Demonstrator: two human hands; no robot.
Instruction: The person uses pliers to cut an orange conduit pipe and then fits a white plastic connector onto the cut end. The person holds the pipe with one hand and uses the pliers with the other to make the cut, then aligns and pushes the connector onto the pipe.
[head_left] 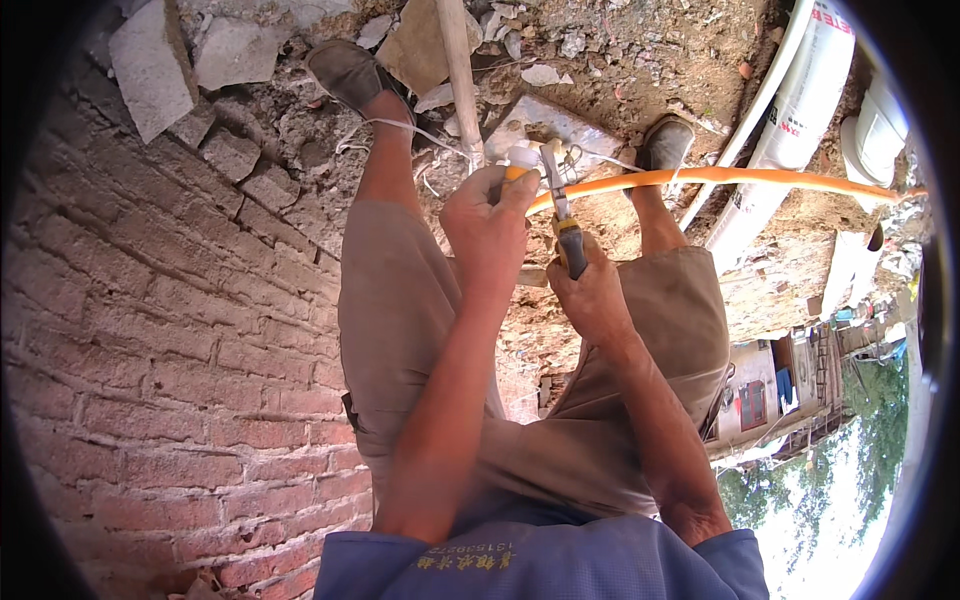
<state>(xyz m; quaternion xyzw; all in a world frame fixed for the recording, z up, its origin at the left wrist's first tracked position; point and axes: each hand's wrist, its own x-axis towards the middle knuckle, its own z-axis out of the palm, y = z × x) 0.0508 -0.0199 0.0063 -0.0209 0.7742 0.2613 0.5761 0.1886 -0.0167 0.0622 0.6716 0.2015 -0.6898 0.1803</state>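
Observation:
My left hand (483, 222) is closed round the end of an orange tube or cable (740, 175), with a small white piece (523, 157) showing above my thumb. My right hand (590, 295) grips pliers (568, 240) with grey and yellow handles, their metal jaws pointing up beside the white piece. Whether the jaws touch it I cannot tell. Thin white wires (438, 140) run behind both hands, and a grey slab (555, 115) lies on the ground beyond them.
A brick wall (170, 400) rises at my left. Broken concrete chunks (235, 50) and a wooden pole (455, 60) are ahead, between and around my shoes. White pipes (790, 120) lie at the right, with a building (750, 390) and trees farther off.

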